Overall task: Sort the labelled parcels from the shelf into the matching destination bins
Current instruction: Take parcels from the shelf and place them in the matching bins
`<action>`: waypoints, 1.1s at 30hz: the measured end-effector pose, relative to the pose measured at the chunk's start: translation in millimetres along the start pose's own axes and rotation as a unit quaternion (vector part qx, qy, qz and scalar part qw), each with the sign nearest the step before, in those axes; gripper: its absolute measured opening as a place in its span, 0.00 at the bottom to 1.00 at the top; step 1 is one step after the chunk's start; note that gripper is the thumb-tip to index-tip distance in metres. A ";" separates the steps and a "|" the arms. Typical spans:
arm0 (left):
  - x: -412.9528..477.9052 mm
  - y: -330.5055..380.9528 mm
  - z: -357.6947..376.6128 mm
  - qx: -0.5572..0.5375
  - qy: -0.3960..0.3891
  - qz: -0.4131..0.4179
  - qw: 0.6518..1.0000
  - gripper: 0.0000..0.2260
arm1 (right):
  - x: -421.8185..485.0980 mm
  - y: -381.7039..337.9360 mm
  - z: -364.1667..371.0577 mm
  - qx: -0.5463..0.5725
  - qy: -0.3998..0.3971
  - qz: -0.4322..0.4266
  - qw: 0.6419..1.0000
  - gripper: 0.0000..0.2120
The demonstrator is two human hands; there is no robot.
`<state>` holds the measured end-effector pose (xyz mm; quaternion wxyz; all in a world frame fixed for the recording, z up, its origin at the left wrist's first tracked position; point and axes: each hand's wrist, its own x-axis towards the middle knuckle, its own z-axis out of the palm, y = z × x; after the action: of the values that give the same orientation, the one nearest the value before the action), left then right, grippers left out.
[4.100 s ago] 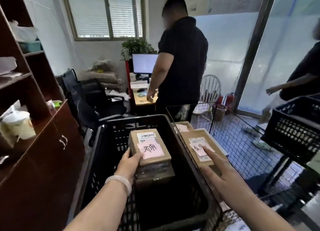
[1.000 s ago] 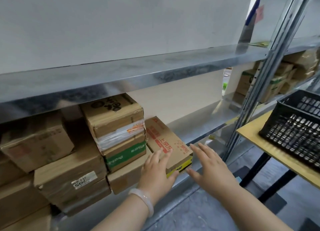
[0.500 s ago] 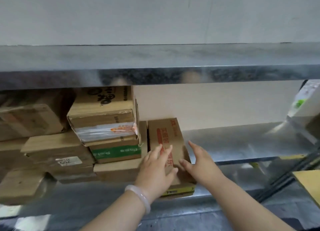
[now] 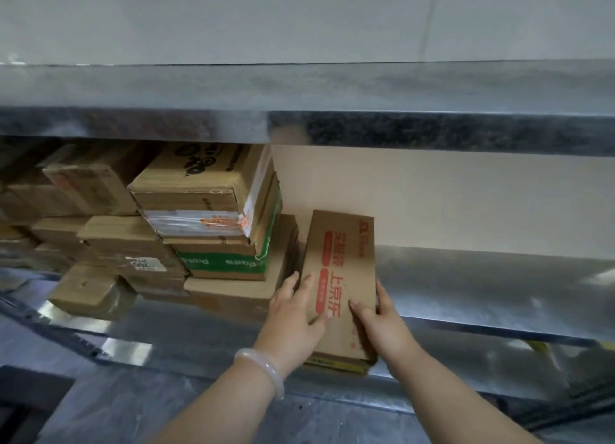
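Brown cardboard parcel w/ red print [image 4: 342, 254] lies flat on the galvanised metal shelf [image 4: 482, 287]. Its long axis runs straight away from me, front to back, w/ the near short end at the shelf's front lip.

My left grip [image 4: 293, 313] clasps the left long edge near the front: thumb across the top, fingers down in the narrow gap btw the parcel and the stack of taped cardboard boxes [image 4: 213, 217] just beside it. My right grip [image 4: 379, 317] holds the opposite long edge, thumb on top, fingers down the side.

So both grips flank the near end, and the parcel's bulk lies ahead of them, not btw them. The pull should prob. go along that axis, straight back toward me. Most of the weight is fwd of my fingers, so the far end may dip once it's off the shelf. Left side is tight vs the stack, so a skewed drag could nudge it.

Can't see a destination label from here. Bins not in view.
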<state>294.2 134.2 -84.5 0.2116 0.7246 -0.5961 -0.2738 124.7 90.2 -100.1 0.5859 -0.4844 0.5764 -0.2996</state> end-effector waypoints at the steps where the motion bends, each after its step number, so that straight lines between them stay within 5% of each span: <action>1: -1.5 2.3 -0.1 -0.011 -0.001 -0.008 1.000 0.33 | -7.4 1.6 -4.0 0.001 0.002 -0.009 1.000 0.32; 7: -29.8 19.7 -2.4 -0.071 0.017 0.000 0.997 0.35 | -66.2 8.4 -14.9 -0.066 0.059 -0.095 0.992 0.37; 13: -95.8 23.5 -15.9 -0.121 0.044 0.042 0.991 0.40 | -137.7 16.4 3.0 -0.126 0.139 -0.230 0.955 0.32; 21: -211.0 -25.2 -59.4 -0.267 0.043 -0.001 0.963 0.60 | -261.0 29.0 82.7 -0.163 0.127 -0.370 0.906 0.24; 26: -269.5 -85.7 -101.6 -0.461 0.109 0.041 0.880 0.43 | -296.1 19.8 138.0 -0.134 0.042 -0.451 0.882 0.21; 29: -310.0 -119.0 -130.9 -0.545 0.152 -0.009 0.825 0.40 | -300.6 0.9 170.6 0.040 -0.034 -0.381 0.923 0.16; 33: -358.0 -154.7 -158.9 -0.640 0.157 -0.060 0.750 0.32 | -302.8 -25.5 218.0 0.023 -0.167 -0.232 0.958 0.23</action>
<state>463.0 512.6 -9.8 0.6995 0.4865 -0.1947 -0.4860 293.3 405.1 10.7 0.5986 -0.6347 0.3352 -0.3556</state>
